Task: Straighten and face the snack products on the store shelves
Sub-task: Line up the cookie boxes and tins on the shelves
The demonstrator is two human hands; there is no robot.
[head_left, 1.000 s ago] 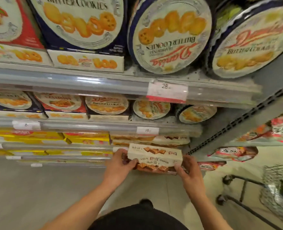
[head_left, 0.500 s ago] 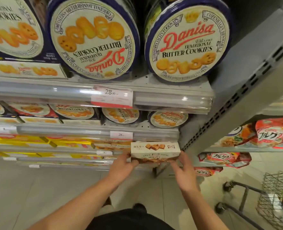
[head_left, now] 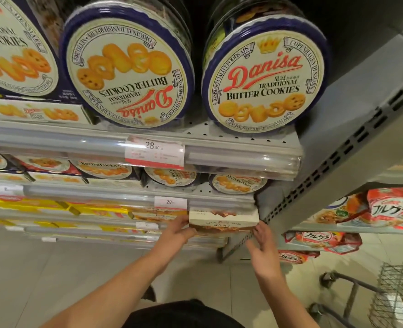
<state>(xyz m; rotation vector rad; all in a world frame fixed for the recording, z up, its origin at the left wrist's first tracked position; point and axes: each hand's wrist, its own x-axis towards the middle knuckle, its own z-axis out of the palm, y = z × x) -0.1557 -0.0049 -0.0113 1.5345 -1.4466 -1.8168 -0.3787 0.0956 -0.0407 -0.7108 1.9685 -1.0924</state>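
Beneath the cookie tins, left hand (head_left: pixel 175 234) gripping wafer box (head_left: pixel 224 220) — right hand (head_left: pixel 264 248) released, fingers relaxed

The cream wafer box (head_left: pixel 223 220), held out in front of the shelves a second ago, has been moved up and to the right into the third shelf (head_left: pixel 115 213), at its right end beside the upright (head_left: pixel 337 159). Its left end is still gripped by the left hand (head_left: pixel 175 234). The right hand (head_left: pixel 263 247) has been released from the box, fingers straightened just beside its right end.
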